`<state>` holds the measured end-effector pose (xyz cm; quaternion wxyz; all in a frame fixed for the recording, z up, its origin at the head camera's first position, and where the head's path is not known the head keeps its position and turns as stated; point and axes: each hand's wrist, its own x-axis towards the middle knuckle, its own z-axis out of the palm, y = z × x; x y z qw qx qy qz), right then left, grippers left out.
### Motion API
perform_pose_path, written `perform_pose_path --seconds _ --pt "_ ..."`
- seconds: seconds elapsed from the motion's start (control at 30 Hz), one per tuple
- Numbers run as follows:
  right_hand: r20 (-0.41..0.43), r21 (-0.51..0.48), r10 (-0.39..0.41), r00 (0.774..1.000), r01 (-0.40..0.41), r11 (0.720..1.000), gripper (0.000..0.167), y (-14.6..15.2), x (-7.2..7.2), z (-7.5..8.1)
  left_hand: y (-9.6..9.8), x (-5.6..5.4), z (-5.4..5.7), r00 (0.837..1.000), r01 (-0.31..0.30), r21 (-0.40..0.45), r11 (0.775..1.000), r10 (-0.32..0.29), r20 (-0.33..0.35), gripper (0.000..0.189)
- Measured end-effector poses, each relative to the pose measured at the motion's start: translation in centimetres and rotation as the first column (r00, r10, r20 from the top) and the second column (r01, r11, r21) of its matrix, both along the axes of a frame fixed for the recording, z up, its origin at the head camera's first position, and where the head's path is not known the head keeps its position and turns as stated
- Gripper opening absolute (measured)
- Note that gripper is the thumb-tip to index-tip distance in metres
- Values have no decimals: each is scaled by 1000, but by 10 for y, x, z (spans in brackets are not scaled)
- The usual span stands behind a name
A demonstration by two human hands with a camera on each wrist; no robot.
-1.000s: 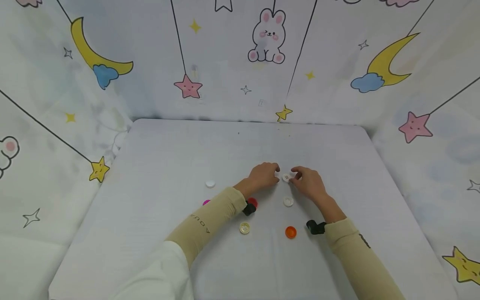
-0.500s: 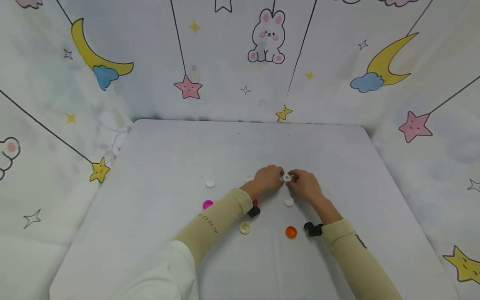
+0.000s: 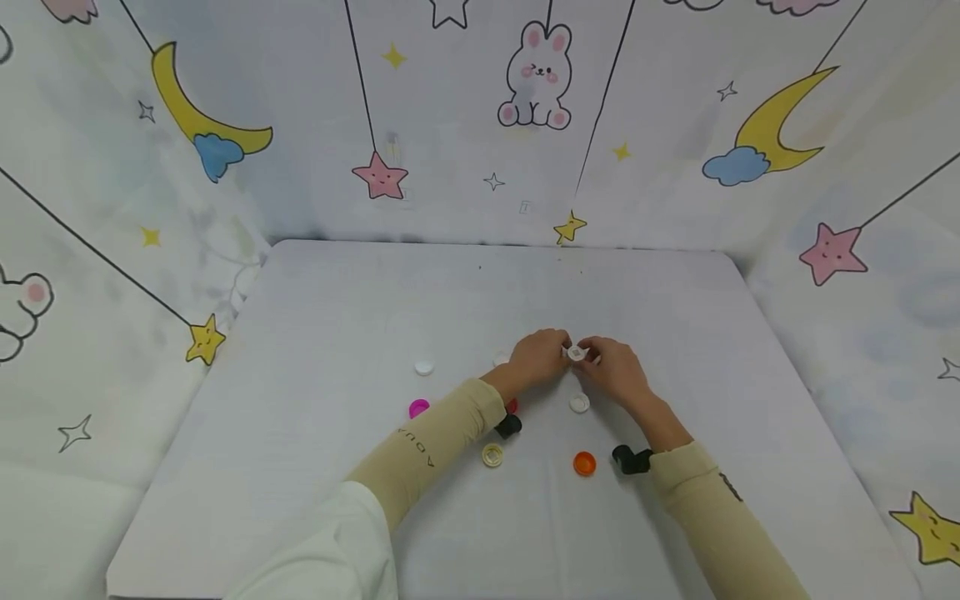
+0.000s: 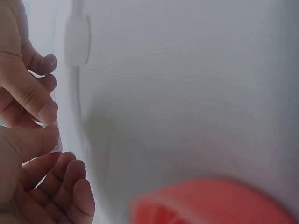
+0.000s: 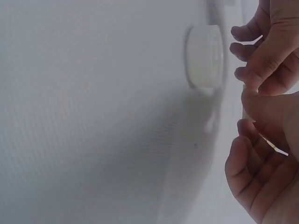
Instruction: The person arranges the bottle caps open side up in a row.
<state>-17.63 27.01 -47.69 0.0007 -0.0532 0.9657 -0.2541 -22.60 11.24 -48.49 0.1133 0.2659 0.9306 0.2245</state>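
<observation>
Between both hands in the head view is a small white round cap [image 3: 576, 353] with a square mark on its face. My left hand [image 3: 542, 354] pinches its left edge with thumb and fingers. Opposite, my right hand [image 3: 615, 371] pinches the right edge. Both wrist views show the thumbs close together, with a thin white edge [image 4: 59, 145] of the piece below the left thumb. Most of it is hidden by the fingers there. Another white cap [image 3: 579, 403] lies just in front of the right hand, and a red cap [image 3: 512, 406] is partly covered by the left wrist.
More caps lie on the white table [image 3: 360, 300]: a white one [image 3: 423, 367] and a magenta one [image 3: 418, 408] at left, a pale yellow one [image 3: 492, 455] and an orange one [image 3: 584, 463] in front. A further white cap [image 3: 501, 359] shows behind the left wrist.
My left hand has moved right to the white cap, and its fingers now meet it. The right hand has shifted slightly left around it. The other caps stay put.
</observation>
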Motion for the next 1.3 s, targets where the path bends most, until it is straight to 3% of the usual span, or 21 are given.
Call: perform_pose_path --seconds 0.3,0.5,0.77,0.97,1.2,1.3 --pt "-15 -29 7 1000 -8 1000 32 10 2 5 6 4 8 997 31 79 996 -25 -78 26" --pt "-23 -37 12 1000 -12 999 32 12 3 4 5 7 10 997 25 107 994 -16 -81 27" --pt "-112 -75 -37 993 29 997 27 9 4 5 4 6 13 999 -15 194 981 20 -25 26" --pt "-194 -105 -44 980 24 994 28 7 4 6 4 3 14 997 -78 285 955 81 2 23" --pt "-260 -105 -8 966 -20 994 37 7 4 2 3 0 13 976 -184 385 904 122 179 24" --pt "-255 -92 -8 967 -16 996 38 8 3 0 2 0 12 970 -189 393 900 109 217 25"
